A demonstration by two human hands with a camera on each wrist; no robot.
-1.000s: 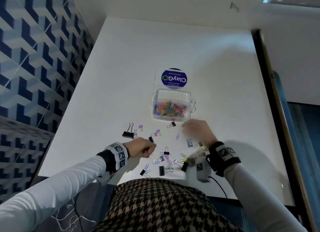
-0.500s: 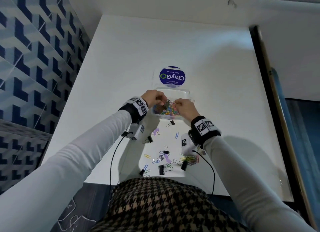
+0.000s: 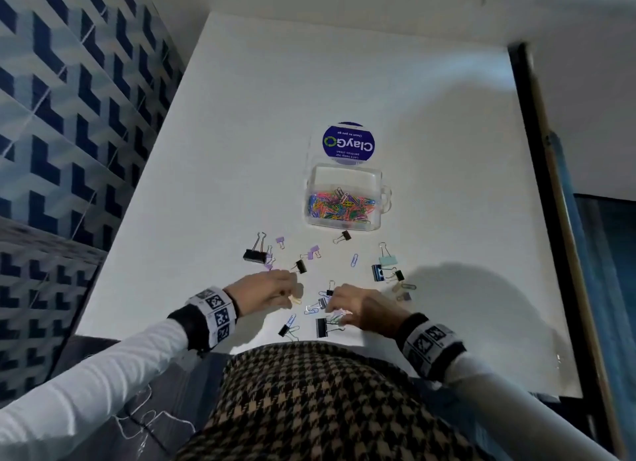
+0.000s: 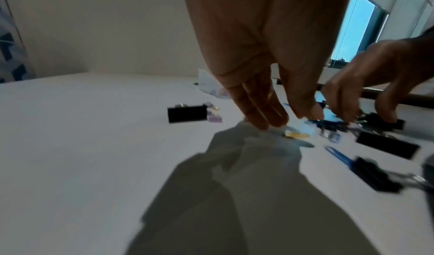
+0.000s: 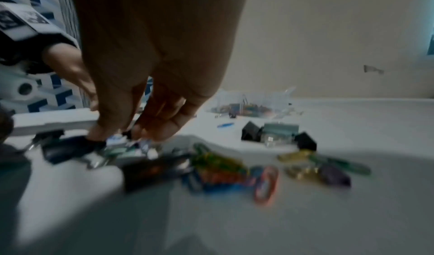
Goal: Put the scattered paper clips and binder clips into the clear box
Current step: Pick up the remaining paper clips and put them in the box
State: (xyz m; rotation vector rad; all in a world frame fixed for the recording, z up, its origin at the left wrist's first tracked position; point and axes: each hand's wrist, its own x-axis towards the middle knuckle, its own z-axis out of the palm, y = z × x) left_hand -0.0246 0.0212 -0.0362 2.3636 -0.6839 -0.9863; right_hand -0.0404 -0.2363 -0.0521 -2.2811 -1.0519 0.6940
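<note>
One clear box (image 3: 344,219) stands at the middle of the head view, with one round blue sticker (image 3: 348,143) just above it. The heap of coloured paper clips (image 3: 339,204) inside is too dense to count. Below it lie at least ten binder clips, among them one large black binder clip (image 3: 255,256) and one mint binder clip (image 3: 388,260). Two hands reach in: a left hand (image 3: 265,293) and a right hand (image 3: 364,307).

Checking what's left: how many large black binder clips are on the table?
2: one large black binder clip left of the scatter, another beside the right hand. The hands may hide more.
</note>
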